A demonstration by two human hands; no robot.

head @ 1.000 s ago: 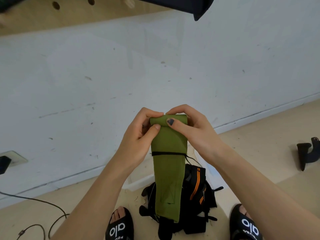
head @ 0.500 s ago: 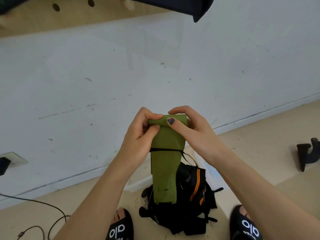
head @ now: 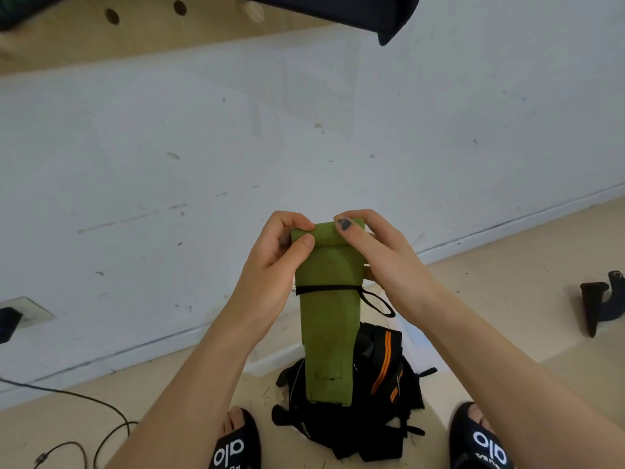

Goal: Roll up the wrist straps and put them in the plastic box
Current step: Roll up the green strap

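The left hand (head: 270, 265) and right hand (head: 382, 255) are both clamped on the rolled top of a green wrist strap (head: 326, 319), thumbs on its near face, held up in the air while the rest hangs straight down. A thin black loop (head: 375, 301) crosses the strap. Beneath it, a pile of black straps (head: 382, 401) with orange stripes lies on the beige floor (head: 507, 299), touching the rim of a clear plastic box (head: 270, 358). A scuffed white wall (head: 304, 147) rises behind, and a cable (head: 84, 401) trails at left.
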